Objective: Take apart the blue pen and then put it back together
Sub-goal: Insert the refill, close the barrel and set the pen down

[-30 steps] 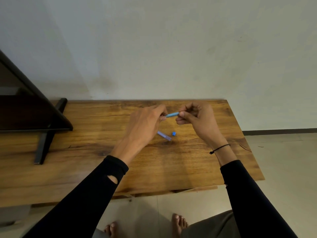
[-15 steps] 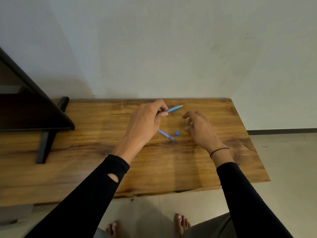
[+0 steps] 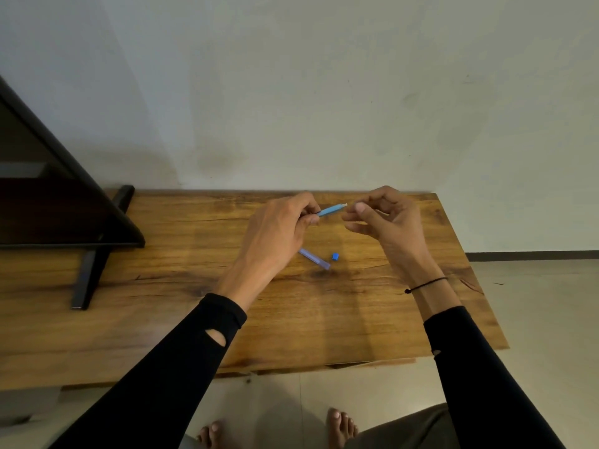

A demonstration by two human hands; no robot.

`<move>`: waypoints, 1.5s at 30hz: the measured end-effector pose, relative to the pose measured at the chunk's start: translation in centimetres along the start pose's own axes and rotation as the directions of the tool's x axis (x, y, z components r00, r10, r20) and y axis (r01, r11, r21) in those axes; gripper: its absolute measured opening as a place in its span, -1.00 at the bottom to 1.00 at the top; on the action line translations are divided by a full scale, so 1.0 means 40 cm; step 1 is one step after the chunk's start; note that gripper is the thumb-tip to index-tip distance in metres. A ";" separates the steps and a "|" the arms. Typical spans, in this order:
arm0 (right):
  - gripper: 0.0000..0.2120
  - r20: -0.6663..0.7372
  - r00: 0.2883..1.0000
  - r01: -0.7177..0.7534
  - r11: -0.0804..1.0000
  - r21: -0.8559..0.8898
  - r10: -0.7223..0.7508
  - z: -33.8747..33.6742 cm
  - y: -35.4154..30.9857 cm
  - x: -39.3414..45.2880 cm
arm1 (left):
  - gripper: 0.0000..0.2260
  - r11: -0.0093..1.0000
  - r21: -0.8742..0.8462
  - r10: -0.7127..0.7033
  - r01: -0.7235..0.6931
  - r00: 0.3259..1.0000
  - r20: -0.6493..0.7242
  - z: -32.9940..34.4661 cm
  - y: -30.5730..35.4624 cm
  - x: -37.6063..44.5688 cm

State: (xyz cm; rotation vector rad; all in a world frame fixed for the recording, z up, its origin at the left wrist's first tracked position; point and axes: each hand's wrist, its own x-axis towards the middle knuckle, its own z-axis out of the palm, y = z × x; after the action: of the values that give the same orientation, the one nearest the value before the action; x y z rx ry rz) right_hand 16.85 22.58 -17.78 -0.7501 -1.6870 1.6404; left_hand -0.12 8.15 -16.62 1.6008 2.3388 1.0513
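Observation:
My left hand [image 3: 278,231] grips the light blue pen barrel [image 3: 331,210] above the wooden table [image 3: 181,286], the barrel's free end pointing right. My right hand [image 3: 385,222] hovers just right of that end, fingers curled and thumb and forefinger slightly apart, with nothing visible between them and not touching the barrel. On the table below the hands lie a translucent bluish tube-shaped pen part [image 3: 313,258] and a small blue end piece [image 3: 335,256], a short gap between them.
A black screen [image 3: 48,205] on a dark angled foot [image 3: 92,254] stands on the table's left side. A white wall runs right behind the table. The table's right edge [image 3: 470,270] drops to a tiled floor, and bare feet show below the front edge.
My right hand let go of the barrel's end, dipped to the table, then rose again beside the end. My left hand kept holding the barrel, nearly still.

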 end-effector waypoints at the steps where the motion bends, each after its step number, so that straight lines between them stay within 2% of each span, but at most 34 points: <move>1: -0.96 0.035 0.999 0.006 0.997 0.083 -0.009 0.002 -0.009 -0.003 | -0.90 1.000 0.004 0.001 -0.001 1.000 -0.002 -0.001 0.001 0.001; 4: -0.93 0.072 0.997 0.017 0.987 0.160 -0.028 0.006 -0.021 -0.002 | -0.90 1.000 0.020 0.009 -0.009 1.000 0.004 -0.003 0.009 0.002; 17: -0.92 0.115 0.993 0.037 0.999 0.010 -0.038 0.012 -0.025 -0.006 | -0.86 0.995 0.097 0.027 -0.030 0.999 0.034 -0.007 0.021 -0.002; 23: -0.93 0.105 0.994 0.011 1.000 0.020 -0.013 0.018 -0.031 -0.007 | -0.89 0.994 0.086 0.074 -0.073 0.997 -0.006 -0.010 0.021 -0.005; 26: -0.92 0.085 0.996 0.001 0.997 0.077 -0.007 0.025 -0.038 -0.008 | -0.90 0.997 0.023 0.069 -0.069 0.997 -0.036 -0.013 0.021 -0.005; 34: -0.78 0.045 0.999 0.014 0.974 0.227 -0.025 0.129 -0.108 -0.027 | -0.80 0.955 -0.289 0.013 -0.071 0.980 -0.198 -0.051 0.079 0.025; 36: -0.80 0.007 1.000 0.021 0.941 0.338 -0.025 0.137 -0.162 -0.033 | -0.76 0.924 -0.374 -0.018 -0.076 0.970 -0.242 -0.070 0.098 0.032; 38: -0.78 -0.033 0.999 0.023 0.868 0.496 -0.008 0.131 -0.221 -0.037 | -0.77 0.887 -0.460 -0.112 -0.035 0.951 -0.288 -0.093 0.108 0.041; 41: -0.67 -0.038 0.998 0.000 0.673 0.740 0.042 0.114 -0.316 -0.050 | -0.72 0.792 -0.606 -0.315 0.072 0.899 -0.304 -0.130 0.095 0.054; 43: -0.54 -0.017 0.999 -0.004 0.582 0.813 0.031 0.101 -0.373 -0.060 | -0.72 0.739 -0.669 -0.391 0.083 0.861 -0.326 -0.156 0.087 0.061; 45: -0.45 -0.013 1.000 0.016 0.545 0.838 -0.008 0.094 -0.420 -0.072 | -0.77 0.742 -0.668 -0.405 0.055 0.831 -0.381 -0.179 0.087 0.070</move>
State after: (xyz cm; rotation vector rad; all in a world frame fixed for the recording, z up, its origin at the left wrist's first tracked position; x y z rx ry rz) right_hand 16.39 17.18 -1.18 -0.2317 -0.6688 2.1308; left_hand -1.91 7.86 -8.37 0.7930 1.9785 2.1027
